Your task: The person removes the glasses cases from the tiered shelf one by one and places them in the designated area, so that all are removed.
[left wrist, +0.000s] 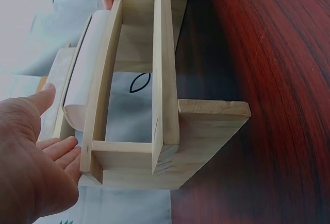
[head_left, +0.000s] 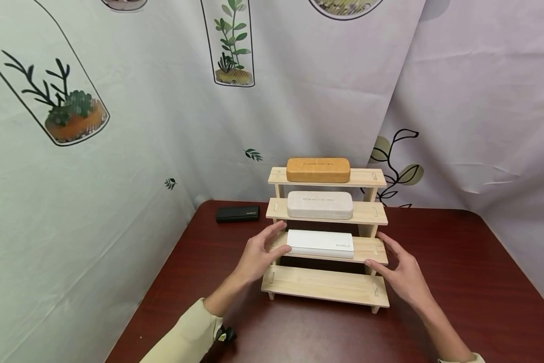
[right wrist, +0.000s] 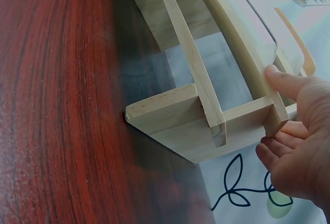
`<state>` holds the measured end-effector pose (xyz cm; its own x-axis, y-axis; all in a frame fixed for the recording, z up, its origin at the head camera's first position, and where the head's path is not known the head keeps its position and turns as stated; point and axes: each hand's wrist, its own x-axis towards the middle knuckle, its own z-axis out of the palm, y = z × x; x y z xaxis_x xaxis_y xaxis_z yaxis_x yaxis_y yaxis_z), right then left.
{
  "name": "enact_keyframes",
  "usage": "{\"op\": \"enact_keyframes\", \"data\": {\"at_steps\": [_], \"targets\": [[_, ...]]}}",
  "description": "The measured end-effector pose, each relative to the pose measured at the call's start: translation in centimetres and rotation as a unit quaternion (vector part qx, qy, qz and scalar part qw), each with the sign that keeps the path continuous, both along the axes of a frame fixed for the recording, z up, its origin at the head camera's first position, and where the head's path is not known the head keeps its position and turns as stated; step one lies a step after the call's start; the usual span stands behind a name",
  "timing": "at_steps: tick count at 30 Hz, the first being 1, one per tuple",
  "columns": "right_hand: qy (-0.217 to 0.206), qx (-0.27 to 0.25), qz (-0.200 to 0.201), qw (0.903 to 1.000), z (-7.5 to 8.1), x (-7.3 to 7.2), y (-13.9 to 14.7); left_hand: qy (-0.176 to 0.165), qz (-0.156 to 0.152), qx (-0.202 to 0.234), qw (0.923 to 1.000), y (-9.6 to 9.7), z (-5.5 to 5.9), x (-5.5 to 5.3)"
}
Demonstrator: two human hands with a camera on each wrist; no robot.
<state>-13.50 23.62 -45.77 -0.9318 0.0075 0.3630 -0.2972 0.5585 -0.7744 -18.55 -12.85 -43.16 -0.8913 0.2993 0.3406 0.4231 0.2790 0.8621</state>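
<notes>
A light wooden tiered rack [head_left: 326, 285] stands on the table with a white glasses case [head_left: 319, 239] on its second shelf from the bottom. Above it are a pale grey glasses case [head_left: 319, 205] and, on top, a tan glasses case [head_left: 318, 171]. At that second shelf's left end my left hand [head_left: 255, 254] is spread, thumb close by the white case and fingers extended beside the shelf. My right hand [right wrist: 296, 116] grips the shelf's right end, thumb on the front edge and fingers bent around the end. The lowest shelf bears nothing.
A black glasses case [head_left: 237, 214] lies on the dark red table [head_left: 194, 272] left of the rack. Behind hangs a white curtain [head_left: 317, 101] with plant drawings. A small dark object [head_left: 226, 334] shows by the left sleeve.
</notes>
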Motion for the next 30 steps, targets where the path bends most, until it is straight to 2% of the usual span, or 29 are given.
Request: {"op": "enact_keyframes", "data": {"at_steps": [12, 22, 30], "targets": [[-0.007, -0.002, 0.002, 1.0000, 0.08, -0.07, 0.04, 0.013, 0.007, -0.042, 0.9990, 0.71, 0.06, -0.34], [-0.010, -0.005, 0.004, 0.9999, 0.14, -0.01, 0.03, 0.016, -0.001, -0.052, 0.9985, 0.82, 0.10, -0.43], [-0.010, -0.002, 0.005, 0.9999, 0.05, -0.01, 0.09, 0.042, 0.008, -0.111, 0.9929, 0.82, 0.27, -0.37]]}}
